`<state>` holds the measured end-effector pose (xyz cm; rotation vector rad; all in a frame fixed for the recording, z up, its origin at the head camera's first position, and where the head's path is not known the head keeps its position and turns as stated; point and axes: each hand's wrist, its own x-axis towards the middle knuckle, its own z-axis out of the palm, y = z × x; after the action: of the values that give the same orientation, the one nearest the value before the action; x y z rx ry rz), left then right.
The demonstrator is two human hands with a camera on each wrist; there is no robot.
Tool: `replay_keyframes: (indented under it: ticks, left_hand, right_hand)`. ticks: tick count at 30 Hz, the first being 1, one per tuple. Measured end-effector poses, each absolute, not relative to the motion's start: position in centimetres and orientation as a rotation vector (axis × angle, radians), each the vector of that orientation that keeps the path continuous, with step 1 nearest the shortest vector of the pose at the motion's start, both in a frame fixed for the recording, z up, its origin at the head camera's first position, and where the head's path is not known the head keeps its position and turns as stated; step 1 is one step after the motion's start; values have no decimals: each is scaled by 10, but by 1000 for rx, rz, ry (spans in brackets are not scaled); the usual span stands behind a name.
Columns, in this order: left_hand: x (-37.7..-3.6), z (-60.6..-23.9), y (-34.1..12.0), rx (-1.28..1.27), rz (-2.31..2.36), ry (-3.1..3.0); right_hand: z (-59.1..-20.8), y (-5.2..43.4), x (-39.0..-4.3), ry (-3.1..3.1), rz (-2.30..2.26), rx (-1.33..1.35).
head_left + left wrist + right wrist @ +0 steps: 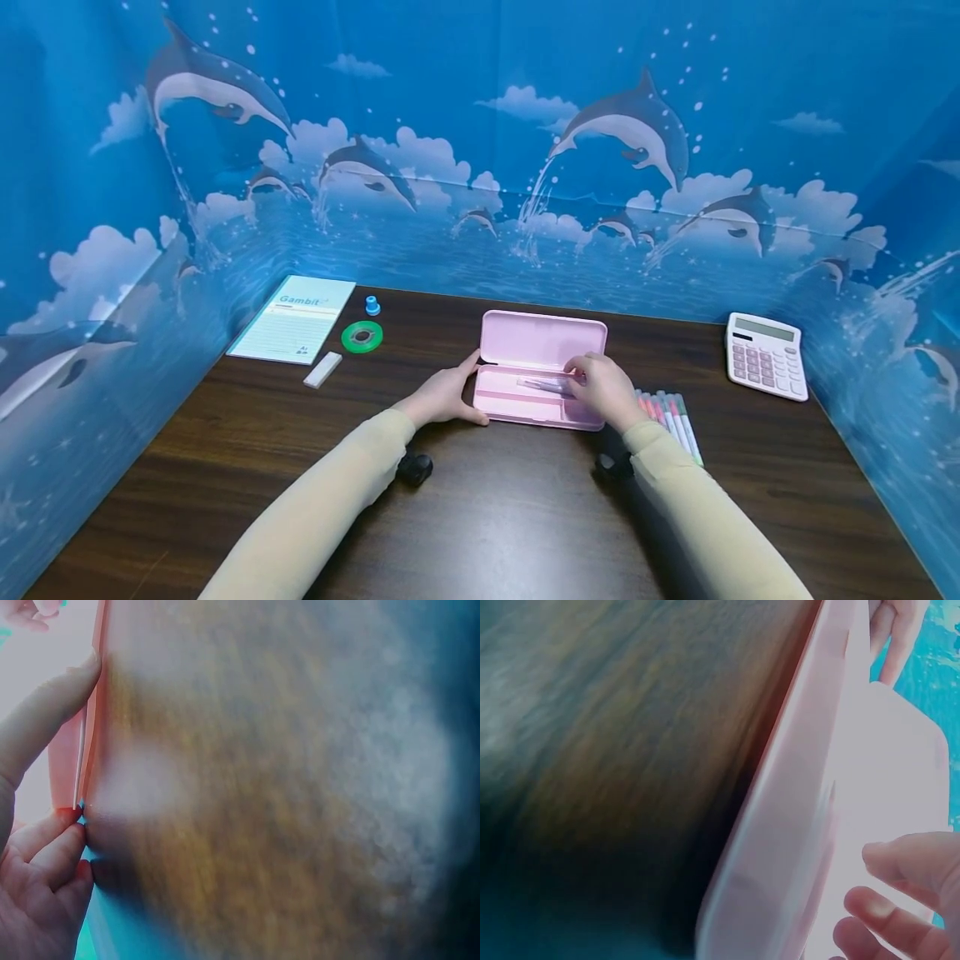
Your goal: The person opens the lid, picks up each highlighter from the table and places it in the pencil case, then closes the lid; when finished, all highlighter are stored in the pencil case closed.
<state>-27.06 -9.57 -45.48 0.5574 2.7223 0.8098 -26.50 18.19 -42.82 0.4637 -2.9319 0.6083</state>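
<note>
A pink pencil case (517, 407) lies on the table with its lid (543, 340) raised at the back. Slender clear-looking pens (543, 385) lie in its long compartment. My left hand (446, 393) grips the case's left end, thumb at the front edge and fingers toward the back, as the left wrist view also shows. Over the right part of the case is my right hand (606, 392), fingertips close to the pens' right ends. In the right wrist view its thumb and fingers (900, 859) stand apart, and I see nothing between them.
Several coloured markers (678, 421) lie right of the case, partly behind my right wrist. A calculator (765, 357) is far right. At left are a notepad (292, 321), a white bar (322, 370), a green ring-shaped roll (350, 337) and a small blue object (372, 307).
</note>
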Motion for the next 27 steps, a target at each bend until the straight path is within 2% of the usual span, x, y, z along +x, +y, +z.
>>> replay_keyframes:
  ticks: [10,27]
  left_hand:
    - [-270,-454,-95,538,778,2726]
    - [-271,-454,-94,554,761,2715]
  right_hand:
    - [-425,205,-250,-2917,669,369]
    - [-425,273,-226,-2942,602,237]
